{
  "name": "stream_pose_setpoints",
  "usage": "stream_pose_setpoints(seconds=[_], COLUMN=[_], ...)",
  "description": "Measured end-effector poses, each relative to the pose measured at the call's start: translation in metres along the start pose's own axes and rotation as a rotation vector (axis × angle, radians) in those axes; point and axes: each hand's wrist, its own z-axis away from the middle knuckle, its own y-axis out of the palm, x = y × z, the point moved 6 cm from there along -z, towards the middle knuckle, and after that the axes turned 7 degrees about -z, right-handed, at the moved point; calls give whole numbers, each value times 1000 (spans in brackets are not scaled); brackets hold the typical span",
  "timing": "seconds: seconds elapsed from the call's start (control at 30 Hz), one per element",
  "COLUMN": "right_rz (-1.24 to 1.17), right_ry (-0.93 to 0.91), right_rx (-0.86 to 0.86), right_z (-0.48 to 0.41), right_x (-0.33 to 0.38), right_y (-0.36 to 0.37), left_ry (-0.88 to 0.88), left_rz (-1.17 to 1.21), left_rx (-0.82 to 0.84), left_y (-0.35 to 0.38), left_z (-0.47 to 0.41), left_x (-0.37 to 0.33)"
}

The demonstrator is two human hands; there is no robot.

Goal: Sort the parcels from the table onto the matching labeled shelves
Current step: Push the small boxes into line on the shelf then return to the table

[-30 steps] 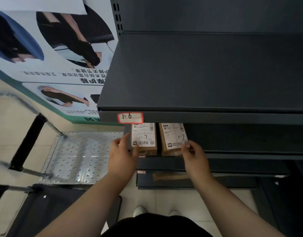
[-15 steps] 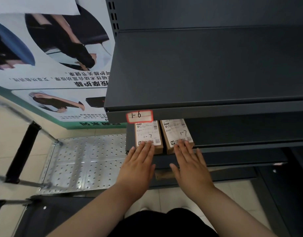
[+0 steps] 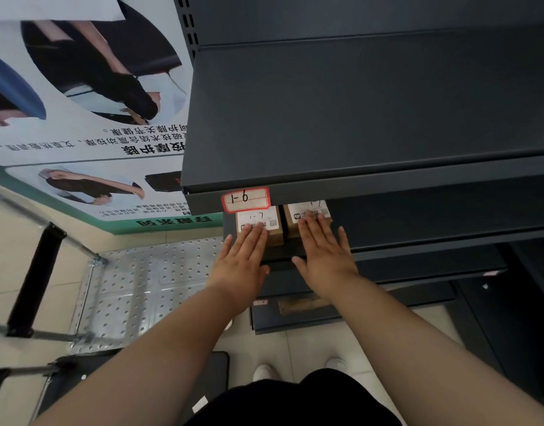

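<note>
Two small brown cardboard parcels stand side by side on the dark shelf (image 3: 418,241) below the one tagged "1-6" (image 3: 246,199). The left parcel (image 3: 264,221) shows a white label marked "1-7"; the right parcel (image 3: 298,215) is partly hidden under the upper shelf's edge. My left hand (image 3: 243,259) lies flat with fingers together, its tips on the left parcel's front. My right hand (image 3: 323,253) lies flat too, fingers spread, tips on the right parcel. Neither hand grips anything.
The upper shelf (image 3: 357,118) is a broad dark grey surface overhanging the parcels. Lower shelves (image 3: 326,315) sit below, one holding a flat brown item (image 3: 298,304). A perforated metal cart (image 3: 135,290) with a black handle (image 3: 34,278) stands at left, before a wall poster (image 3: 80,103).
My hands went from holding the parcels' sides to flat palms against their fronts, and the two parcels have slid further back under the upper shelf.
</note>
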Motion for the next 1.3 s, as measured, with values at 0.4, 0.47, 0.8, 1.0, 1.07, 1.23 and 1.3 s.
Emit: stream_pose_setpoints(seconds=[0.4,0.47,0.8,1.0,1.07,1.23,1.3], right_rz=[-96,-92,-197,-276,-277,-246,-268], right_ry=[18,60,353,633,730,968,1065], right_rx=[-129,-135,-332,-380,-417,-538,-575], right_z=[68,84,254,415,469,591,634], right_x=[-24,-41,-174,-262,-286,-325,-333], right_y=[-4,-8,-33,-19,-14,0,7], left_ry=[119,175,541,865,974,1254,1356], left_rz=[10,18,-58,-60,-44,9,27], left_rx=[-50,-66,-110,-125,-146,-235,-262], left_y=[-19,-25,-56,-68,-72,-87,-93], left_z=[10,11,38,115,141,206,231], left_x=[-45,-69,-277,-445,-496,-604,-642])
